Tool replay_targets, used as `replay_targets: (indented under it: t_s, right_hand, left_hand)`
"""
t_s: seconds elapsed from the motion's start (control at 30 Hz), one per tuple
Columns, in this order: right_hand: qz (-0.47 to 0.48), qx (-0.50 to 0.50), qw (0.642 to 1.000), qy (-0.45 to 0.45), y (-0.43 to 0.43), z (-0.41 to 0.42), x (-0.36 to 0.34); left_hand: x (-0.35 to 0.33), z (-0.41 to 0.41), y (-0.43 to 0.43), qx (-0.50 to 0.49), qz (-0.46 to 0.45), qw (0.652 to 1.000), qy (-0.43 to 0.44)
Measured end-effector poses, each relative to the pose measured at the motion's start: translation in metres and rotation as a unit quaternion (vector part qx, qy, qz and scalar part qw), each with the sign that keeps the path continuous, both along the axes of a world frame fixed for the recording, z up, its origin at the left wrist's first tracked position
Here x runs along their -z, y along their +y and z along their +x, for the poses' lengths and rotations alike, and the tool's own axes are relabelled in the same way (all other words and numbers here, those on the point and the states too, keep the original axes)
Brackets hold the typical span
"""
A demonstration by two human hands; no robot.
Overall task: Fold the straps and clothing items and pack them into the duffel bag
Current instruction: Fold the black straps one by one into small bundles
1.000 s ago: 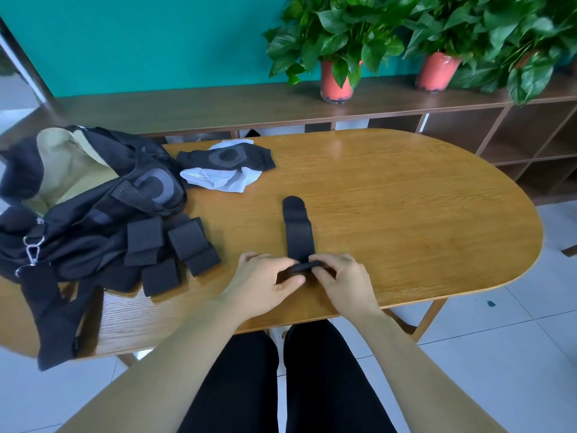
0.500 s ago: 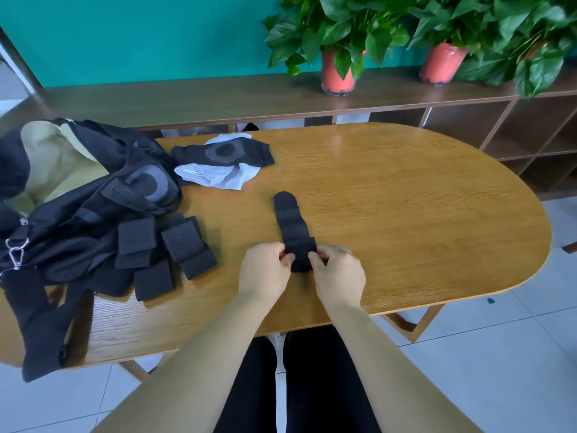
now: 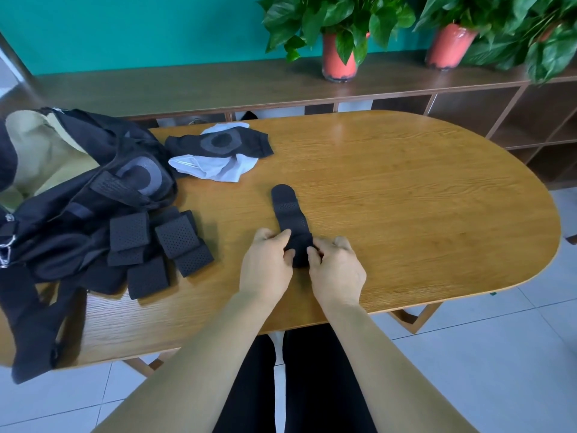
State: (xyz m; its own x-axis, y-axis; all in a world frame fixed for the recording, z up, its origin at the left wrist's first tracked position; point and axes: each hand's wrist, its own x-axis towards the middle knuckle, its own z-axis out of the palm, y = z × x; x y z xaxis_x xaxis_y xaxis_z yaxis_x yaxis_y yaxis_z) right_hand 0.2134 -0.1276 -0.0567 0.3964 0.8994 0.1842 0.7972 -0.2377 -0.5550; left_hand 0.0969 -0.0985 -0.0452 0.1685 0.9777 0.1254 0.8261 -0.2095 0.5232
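Observation:
A black perforated strap [image 3: 288,210] lies lengthwise on the wooden table [image 3: 406,214], its near end rolled up. My left hand [image 3: 267,265] and my right hand [image 3: 335,268] pinch that rolled end from either side. Several folded black straps [image 3: 156,245] lie to the left, against the open black duffel bag [image 3: 62,195] with its beige lining. A black and grey knee sleeve [image 3: 220,145] rests on a white garment [image 3: 215,170] at the far side of the table.
The bag's black shoulder strap [image 3: 31,332] hangs over the table's near left edge. A wooden shelf unit [image 3: 218,85] with two potted plants [image 3: 340,29] stands behind the table. Tiled floor lies to the right and below.
Both hands have rolled the strap's near end further up its length, so the flat part looks shorter. The camera has shifted slightly; the other items have not moved.

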Motion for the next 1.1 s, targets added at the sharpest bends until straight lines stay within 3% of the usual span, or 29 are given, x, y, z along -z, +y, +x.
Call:
replay_targets:
  t_s: [0.13, 0.3, 0.43, 0.6, 0.77, 0.9, 1.1]
  right_hand:
    - [0.003, -0.009, 1.0, -0.018, 0.001, -0.001, 0.001]
    - [-0.036, -0.031, 0.998, -0.037, 0.001, 0.001, -0.004]
    - [-0.063, -0.102, 0.991, 0.06, -0.01, 0.014, -0.012]
    - [0.008, -0.24, 0.969, 0.064, -0.038, 0.019, -0.01]
    - [0.018, -0.101, 0.982, 0.16, -0.028, 0.007, -0.005]
    - [0.016, -0.029, 0.991, 0.129, -0.019, -0.004, -0.009]
    - [-0.007, 0.001, 0.995, 0.098, -0.011, -0.006, -0.01]
  left_hand:
    - [0.003, -0.003, 0.001, 0.054, 0.019, 0.998, 0.021]
    - [-0.01, -0.006, 0.003, 0.117, 0.008, 0.979, 0.165]
    - [-0.022, -0.02, 0.002, 0.179, 0.024, 0.958, 0.222]
    - [-0.019, -0.039, -0.014, 0.177, 0.012, 0.976, 0.128]
    - [-0.016, -0.033, -0.019, 0.069, -0.049, 0.995, -0.048]
    - [-0.011, -0.019, -0.017, -0.015, 0.001, 1.0, -0.01]
    - [-0.01, -0.01, -0.011, -0.041, -0.034, 0.998, -0.027]
